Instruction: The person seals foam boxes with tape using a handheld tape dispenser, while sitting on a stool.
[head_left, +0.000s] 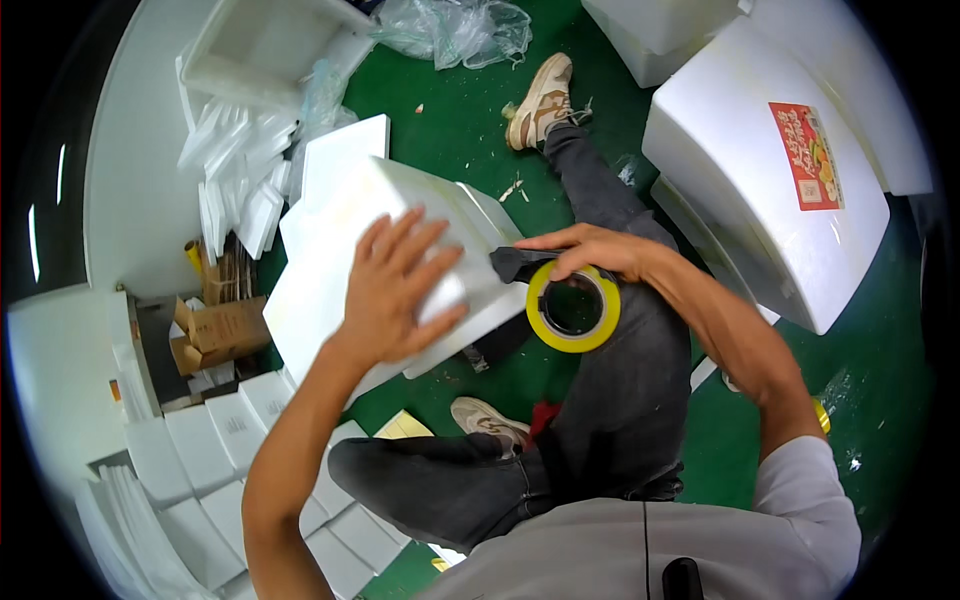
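Note:
A white foam box (330, 277) stands tilted in view before me, with a lidded side facing right. My left hand (394, 289) is spread over its upper face, fingers apart and slightly blurred; whether the palm touches the foam is hard to tell. Gripped in my right hand (600, 251) is a black tape dispenser (517, 264), its head close to the box's right side. The dispenser carries a large roll of yellow tape (574, 343), which hangs over my right thigh.
Large white foam boxes (735, 150) stand at the right, one with a red printed label (806, 156). Smaller white boxes (232, 420) are lined up at lower left. An open cardboard carton (225, 334), foam pieces (240, 157) and plastic film (457, 30) lie around the green floor (442, 112).

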